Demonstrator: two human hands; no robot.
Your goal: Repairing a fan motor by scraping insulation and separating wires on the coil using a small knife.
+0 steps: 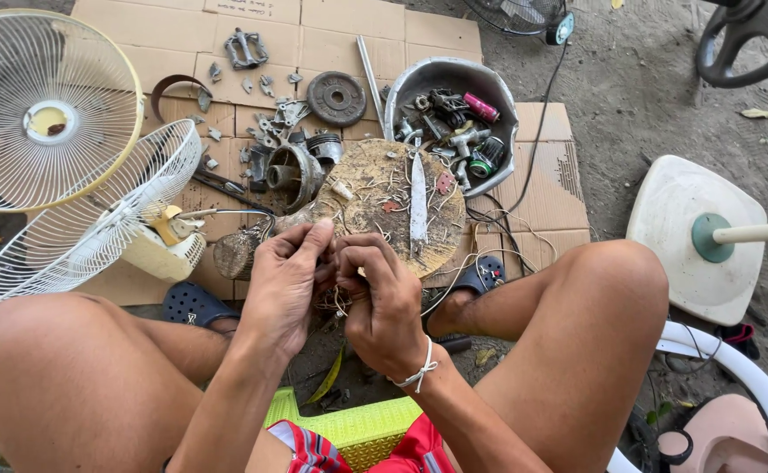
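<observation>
The left hand [286, 285] and the right hand [382, 302] meet between the person's knees, fingers curled together and pinched on a small tangle of thin wire [342, 300], pale and coppery, springy and knotted, held just above the near edge of a round wooden block [375, 188]. The right wrist carries a white string band [417, 374]. The block is a thick slice of trunk, its face weathered, scored and strewn with short wire clippings; a long flat knife blade [418, 197] of dull grey metal lies across it, pointing away from the person. Just left of the block sit a rusty, cup-shaped motor housing [292, 175] and a dark ribbed coil [235, 254]. Behind the block stands a dented grey metal basin [451, 109] filled with small greasy parts, among them a pink cylinder [481, 108] and a green-ringed one. Flattened brown cardboard [340, 35] covers the ground beneath, carrying a round black weight disc [336, 98], a pedal-like metal frame [245, 48] and scattered bits of metal. To the left lie two white wire fan guards [46, 105], one stacked against the other, with a cream plastic fan motor [160, 241]. To the right a cream fan base [695, 236] rests on bare dirt. The person wears blue clogs [193, 305] and sits on a yellow-green woven stool [357, 429].
</observation>
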